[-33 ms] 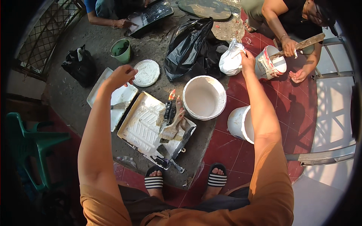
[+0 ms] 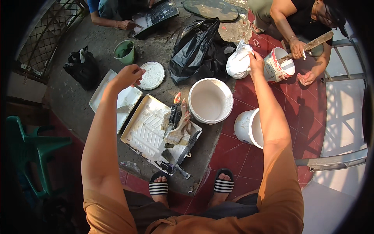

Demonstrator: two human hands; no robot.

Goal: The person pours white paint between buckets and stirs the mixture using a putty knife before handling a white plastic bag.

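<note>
My right hand (image 2: 256, 64) grips a white plastic bag (image 2: 239, 61), bunched up and held above the tiles. My left hand (image 2: 127, 77) hovers over a white paint tray (image 2: 112, 89), close to a round white lid (image 2: 151, 75). Its fingers are half bent and apart, with nothing visible in them. Between my arms lies a second paint tray (image 2: 140, 134), smeared with white, bearing several paintbrushes (image 2: 177, 132). Beside it stands a large white bucket (image 2: 210, 101), pale inside. Under my right forearm, a smaller white bucket (image 2: 245, 126) is partly hidden.
Black plastic bags (image 2: 194, 50) and a green pail (image 2: 124, 52) stand farther off. At right, a co-worker holds a wooden stick (image 2: 317, 42) in a paint-stained bucket (image 2: 274, 68). Another person reaches into a black tray (image 2: 157, 17). A green chair (image 2: 37, 144) stands left.
My left hand has shifted very slightly to the right. My right hand stays on the white plastic bag. The co-worker's stick has tilted a little.
</note>
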